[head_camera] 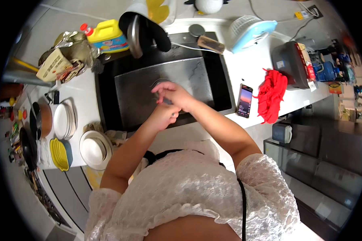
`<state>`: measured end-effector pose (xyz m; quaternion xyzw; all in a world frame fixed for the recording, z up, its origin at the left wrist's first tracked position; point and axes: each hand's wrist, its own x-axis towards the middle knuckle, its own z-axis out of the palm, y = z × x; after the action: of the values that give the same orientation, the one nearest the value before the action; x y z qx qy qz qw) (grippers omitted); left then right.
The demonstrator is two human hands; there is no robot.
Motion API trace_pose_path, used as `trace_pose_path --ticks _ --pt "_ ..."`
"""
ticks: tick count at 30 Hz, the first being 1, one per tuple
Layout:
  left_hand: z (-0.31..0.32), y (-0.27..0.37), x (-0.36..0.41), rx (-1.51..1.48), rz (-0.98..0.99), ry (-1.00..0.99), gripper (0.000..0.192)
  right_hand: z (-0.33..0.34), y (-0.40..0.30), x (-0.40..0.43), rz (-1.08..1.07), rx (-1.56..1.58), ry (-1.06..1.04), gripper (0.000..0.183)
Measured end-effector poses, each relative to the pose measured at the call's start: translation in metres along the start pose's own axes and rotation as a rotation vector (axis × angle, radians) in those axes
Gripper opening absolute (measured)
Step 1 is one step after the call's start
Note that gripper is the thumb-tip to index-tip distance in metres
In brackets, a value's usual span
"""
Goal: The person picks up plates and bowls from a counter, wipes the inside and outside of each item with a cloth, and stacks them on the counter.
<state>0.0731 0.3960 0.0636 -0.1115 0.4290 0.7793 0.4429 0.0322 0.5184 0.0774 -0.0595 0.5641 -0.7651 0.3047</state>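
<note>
Both of my hands meet over the near part of a dark rectangular sink [187,72]. My left hand [166,116] has its fingers curled in, with a ring on one of them, and no object shows in it. Just beyond it, my right hand [172,95] reaches across with its fingers bent and apart, holding nothing visible. The heel of the right hand overlaps or touches the left one; exact contact is unclear. Behind the hands, the round drain [160,81] is partly hidden. A wooden-backed brush [211,44] lies at the sink's far right corner.
Left of the sink stand stacked white plates [61,121], white bowls [93,149] and a yellow basket [59,154]. A yellow jug [108,34] is at the back left. On the right are a phone [244,101], red cloth [271,96] and a light-blue plastic item [253,37].
</note>
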Motion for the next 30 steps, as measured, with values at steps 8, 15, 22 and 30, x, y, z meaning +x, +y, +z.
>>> trace_pose_path --ticks 8,15,22,30 --pt "-0.022 -0.001 0.054 0.469 0.413 0.180 0.020 -0.023 0.022 0.022 0.009 -0.105 0.287 0.028" --pt "-0.034 0.050 0.031 0.048 -0.418 -0.092 0.014 -0.041 -0.024 0.001 -0.729 -1.496 -0.071 0.061" --pt "-0.019 0.069 0.041 0.521 -0.415 -0.035 0.008 -0.043 -0.016 0.017 -0.460 -1.867 -0.141 0.026" --pt "-0.045 0.045 0.083 1.545 0.456 0.261 0.021 -0.029 -0.020 0.036 0.196 -1.829 0.013 0.024"
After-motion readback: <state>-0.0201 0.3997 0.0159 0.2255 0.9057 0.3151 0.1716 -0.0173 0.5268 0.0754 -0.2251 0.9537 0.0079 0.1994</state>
